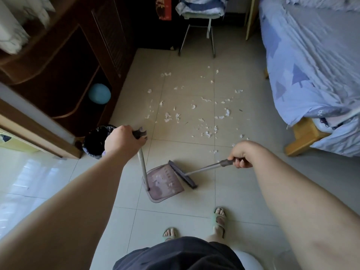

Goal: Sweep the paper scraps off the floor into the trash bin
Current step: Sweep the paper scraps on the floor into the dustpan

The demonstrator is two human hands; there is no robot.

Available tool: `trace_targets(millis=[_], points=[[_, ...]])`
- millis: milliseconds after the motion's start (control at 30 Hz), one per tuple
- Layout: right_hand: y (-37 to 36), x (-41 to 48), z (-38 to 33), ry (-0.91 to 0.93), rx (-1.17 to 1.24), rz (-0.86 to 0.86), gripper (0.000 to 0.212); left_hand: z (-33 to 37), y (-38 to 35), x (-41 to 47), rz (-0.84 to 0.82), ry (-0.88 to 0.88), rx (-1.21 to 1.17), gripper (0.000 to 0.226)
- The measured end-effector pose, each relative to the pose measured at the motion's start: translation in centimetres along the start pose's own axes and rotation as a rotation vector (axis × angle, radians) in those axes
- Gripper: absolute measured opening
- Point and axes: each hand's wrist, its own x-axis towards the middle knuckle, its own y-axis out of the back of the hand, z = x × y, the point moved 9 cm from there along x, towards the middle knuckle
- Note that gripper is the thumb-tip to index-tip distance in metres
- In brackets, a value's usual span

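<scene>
A pale tiled floor [243, 191] fills my view, with a bed [311, 65] on the right and a dark cabinet [68, 61] on the left. My left hand [121, 140] curls its fingers round the top of the dustpan's upright handle. The dustpan [157, 198] sits on the tiles below them, holding a few scraps. My right hand [242, 154] grips the broom [183, 175], whose head touches the dustpan's mouth. Most paper scraps [206, 133] lie scattered beyond both sets of fingers. The black-lined trash bin [91, 151] stands just left of my left fingers.
</scene>
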Motion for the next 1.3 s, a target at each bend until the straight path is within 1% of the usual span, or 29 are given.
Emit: trace_targets(millis=[67, 133, 200, 267, 300, 367, 467, 533, 633, 833, 867, 933, 967, 1000, 1033, 1067, 1167, 1300], points=[[0.5, 0.9, -0.8, 0.011, -0.043, -0.008, 0.031, 0.3, -0.3, 0.1, 0.005, 0.035, -0.017, 0.041], [1.8, 1.8, -1.7, 0.013, -0.124, 0.041, 0.029, 0.6, -0.7, 0.0, 0.01, 0.08, -0.025, 0.04], [4.1, 2.4, -2.8, 0.043, -0.316, 0.166, 0.027, 1.0, -1.2, -0.4, 0.014, 0.14, -0.051, 0.032], [6.5, 2.2, -4.9, 0.163, -0.547, 0.317, 0.022, 1.6, -1.6, -0.6, 0.022, 0.183, -0.066, 0.024], [7.5, 2.1, -5.8, 0.224, -0.607, 0.375, 0.018, 1.9, -1.9, -0.5, 0.036, 0.206, -0.07, 0.026], [8.9, 1.9, -7.0, 0.292, -0.703, 0.438, 0.018, 2.5, -2.3, -0.5, 0.058, 0.24, -0.085, 0.029], [10.5, 1.6, -8.4, 0.337, -0.79, 0.522, 0.023, 3.6, -3.4, -1.1, 0.071, 0.277, -0.067, 0.03], [11.6, 1.5, -9.4, 0.374, -0.823, 0.579, 0.017, 4.2, -4.1, -1.6, 0.092, 0.312, -0.059, 0.029], [13.1, 2.0, -9.8, 0.402, -0.846, 0.629, 0.024, 4.7, -4.7, -2.1, 0.116, 0.352, -0.054, 0.027], [15.5, 3.0, -9.6, 0.448, -0.863, 0.656, 0.026, 5.8, -4.5, -3.0, 0.189, 0.456, -0.014, 0.038], [15.6, 3.1, -9.5, 0.452, -0.867, 0.649, 0.023, 5.9, -4.4, -3.2, 0.199, 0.48, -0.017, 0.039], [15.9, 3.7, -9.4, 0.447, -0.872, 0.61, 0.006, 6.0, -4.3, -3.3, 0.217, 0.528, -0.043, 0.042], [16.1, 4.2, -9.3, 0.43, -0.85, 0.566, 0.012, 6.1, -4.2, -3.4, 0.23, 0.55, -0.058, 0.042], [16.2, 4.9, -9.1, 0.403, -0.83, 0.516, 0.023, 6.2, -4.0, -3.5, 0.241, 0.572, -0.069, 0.041], [16.4, 5.4, -8.9, 0.372, -0.802, 0.478, 0.03, 6.4, -3.9, -3.6, 0.249, 0.595, -0.077, 0.04], [16.7, 5.7, -8.7, 0.342, -0.785, 0.444, 0.033, 6.5, -3.8, -3.8, 0.255, 0.618, -0.082, 0.039], [17.8, 7.0, -7.8, 0.258, -0.766, 0.363, 0.033, 7.4, -3.6, -4.6, 0.272, 0.665, -0.113, 0.04], [18.5, 7.1, -7.1, 0.26, -0.818, 0.34, 0.028, 9.0, -4.2, -4.8, 0.263, 0.633, -0.196, 0.042]])
